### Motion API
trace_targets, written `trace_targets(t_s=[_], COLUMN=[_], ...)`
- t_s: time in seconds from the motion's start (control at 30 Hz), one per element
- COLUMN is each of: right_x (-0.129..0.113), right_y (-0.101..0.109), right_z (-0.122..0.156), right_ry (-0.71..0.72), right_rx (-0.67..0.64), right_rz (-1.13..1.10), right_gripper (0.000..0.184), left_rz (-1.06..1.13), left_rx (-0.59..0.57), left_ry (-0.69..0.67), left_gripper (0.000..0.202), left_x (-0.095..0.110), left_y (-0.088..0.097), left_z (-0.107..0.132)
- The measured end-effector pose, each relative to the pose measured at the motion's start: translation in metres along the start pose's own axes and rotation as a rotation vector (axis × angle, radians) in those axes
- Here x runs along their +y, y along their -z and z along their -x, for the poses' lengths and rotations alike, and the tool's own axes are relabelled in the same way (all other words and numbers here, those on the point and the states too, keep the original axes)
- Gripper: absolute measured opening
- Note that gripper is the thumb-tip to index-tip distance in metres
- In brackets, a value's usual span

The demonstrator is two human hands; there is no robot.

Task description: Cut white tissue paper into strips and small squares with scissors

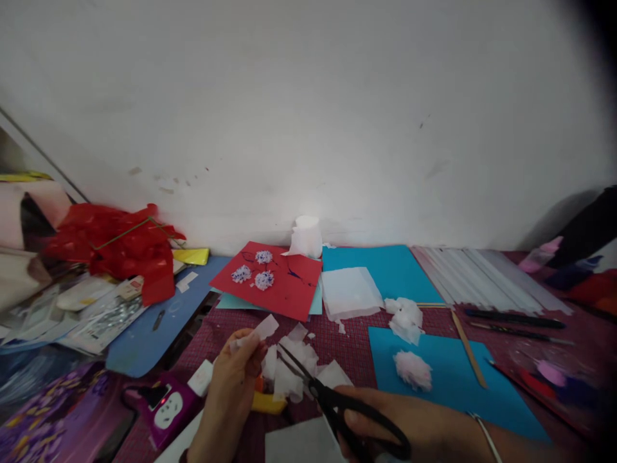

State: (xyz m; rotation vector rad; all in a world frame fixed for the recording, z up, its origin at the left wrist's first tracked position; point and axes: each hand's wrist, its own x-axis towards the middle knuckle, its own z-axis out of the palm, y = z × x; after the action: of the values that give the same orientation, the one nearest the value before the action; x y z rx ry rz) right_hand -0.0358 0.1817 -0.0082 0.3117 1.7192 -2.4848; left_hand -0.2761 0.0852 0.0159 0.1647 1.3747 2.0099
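Observation:
My left hand (234, 376) pinches a small piece of white tissue paper (264, 328) and holds it up over the table. My right hand (409, 424) grips black-handled scissors (332, 402), blades open and pointing up-left toward that paper. White tissue scraps (296, 366) lie just under the blades. A fluffy pink-white paper pompom (413, 370) rests on a blue card sheet (434, 379) to the right. A red card (270, 283) bearing three small blue-speckled paper flowers lies farther back.
Folded white tissue (349, 292) and crumpled tissue (405, 317) lie mid-table. A wooden stick (468, 350), pens (513, 317), white strips (482, 276) sit right. Red plastic wrap (120, 247) and clutter fill the left. A purple device (166, 405) lies near left. Wall behind.

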Motion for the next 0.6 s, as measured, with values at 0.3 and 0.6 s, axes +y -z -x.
trace_targets(t_s=[0.3,0.6], right_x=[-0.017,-0.028], right_y=[-0.016,-0.030], right_z=[-0.016,-0.024], right_ry=[-0.015,-0.025], right_rx=[0.092,0.187], right_rz=[0.076,0.148], right_gripper=[0.067,0.065], left_rz=[0.138,0.212], left_rx=[-0.045,-0.038], left_ry=[0.044,0.099], left_gripper=[0.023,0.017], left_x=[-0.020,-0.031], left_y=[-0.005,-0.006], left_z=[0.010,0.013])
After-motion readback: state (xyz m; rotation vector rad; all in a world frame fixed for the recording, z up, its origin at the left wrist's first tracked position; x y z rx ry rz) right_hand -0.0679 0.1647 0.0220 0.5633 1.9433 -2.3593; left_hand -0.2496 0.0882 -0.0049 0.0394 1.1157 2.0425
